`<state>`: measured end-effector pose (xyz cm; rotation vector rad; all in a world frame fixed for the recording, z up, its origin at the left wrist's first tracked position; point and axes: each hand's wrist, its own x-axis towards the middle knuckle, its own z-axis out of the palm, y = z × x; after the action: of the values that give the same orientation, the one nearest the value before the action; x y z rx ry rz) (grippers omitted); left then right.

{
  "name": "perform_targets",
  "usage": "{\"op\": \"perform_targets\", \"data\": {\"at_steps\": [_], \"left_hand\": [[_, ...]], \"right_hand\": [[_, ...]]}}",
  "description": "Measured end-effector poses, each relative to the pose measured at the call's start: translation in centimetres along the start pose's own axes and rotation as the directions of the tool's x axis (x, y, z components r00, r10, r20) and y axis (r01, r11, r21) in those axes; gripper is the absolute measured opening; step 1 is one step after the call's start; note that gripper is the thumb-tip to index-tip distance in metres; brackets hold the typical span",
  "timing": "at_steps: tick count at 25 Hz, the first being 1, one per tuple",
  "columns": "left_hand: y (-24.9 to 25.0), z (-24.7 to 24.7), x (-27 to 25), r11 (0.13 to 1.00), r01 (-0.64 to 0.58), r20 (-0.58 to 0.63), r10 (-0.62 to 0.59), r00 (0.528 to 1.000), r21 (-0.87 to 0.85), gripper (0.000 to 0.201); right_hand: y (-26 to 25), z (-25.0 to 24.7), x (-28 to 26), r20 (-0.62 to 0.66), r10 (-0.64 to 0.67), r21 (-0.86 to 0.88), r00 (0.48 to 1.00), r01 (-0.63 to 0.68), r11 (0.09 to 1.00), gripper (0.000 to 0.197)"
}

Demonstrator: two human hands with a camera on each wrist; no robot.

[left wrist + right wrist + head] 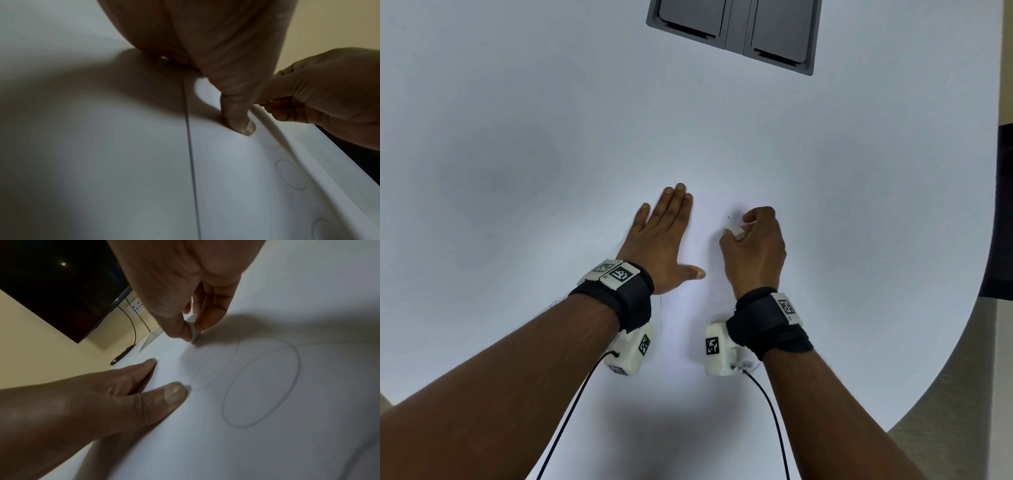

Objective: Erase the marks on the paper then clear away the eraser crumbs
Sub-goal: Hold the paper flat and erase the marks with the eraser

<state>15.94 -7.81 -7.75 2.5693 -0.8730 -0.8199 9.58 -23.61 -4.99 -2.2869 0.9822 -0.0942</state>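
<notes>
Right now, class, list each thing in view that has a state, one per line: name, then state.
left hand: flat, fingers straight, pressing the paper down
right hand: fingers pinching the eraser
eraser: tip down on the paper
paper: lying flat on the table
pencil circles: still unerased
eraser crumbs: none that I can make out

Left hand (666,236) flat just beside right hand (753,246); grey panel (732,31) well apart at table's far edge

Office or meeting room.
White round table (517,137) with a grey cable hatch (736,31) beyond the fingers; wall screen (61,280) and socket (136,305) past them.
</notes>
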Motion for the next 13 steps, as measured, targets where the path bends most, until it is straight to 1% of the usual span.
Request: {"op": "perform_targets", "data": {"at_steps": [2,5,7,10,13], "left_hand": [[0.0,0.1,0.0,1.000,-0.006,-0.009,0.006,1.000,-0.001,0.123],[0.1,0.0,-0.1,1.000,-0.020,-0.014,0.020,1.000,-0.011,0.118],[0.1,-0.1,-0.1,1.000,-0.013,-0.012,0.013,1.000,-0.007,0.119],[0.2,-0.1,-0.2,1.000,-0.004,-0.003,0.004,1.000,-0.004,0.122],[0.1,-0.2,-0.1,1.000,-0.002,0.005,0.002,1.000,-0.008,0.122]], "right_hand": [[-0.9,0.9,-0.8,0.016,-0.036,0.022,0.999,0.035,0.999,0.026],[-2.0,2.3,-2.2,0.103,-0.140,0.036,0.985,0.136,0.990,0.027],[-1.9,1.8,-1.7,0.105,-0.097,0.043,0.990,0.093,0.995,0.028],[-0.4,-0.1,0.0,0.017,0.024,0.014,1.000,-0.024,1.000,0.030],[0.0,-0.4,0.4,-0.019,0.029,-0.005,0.999,-0.029,1.000,0.028]]}}
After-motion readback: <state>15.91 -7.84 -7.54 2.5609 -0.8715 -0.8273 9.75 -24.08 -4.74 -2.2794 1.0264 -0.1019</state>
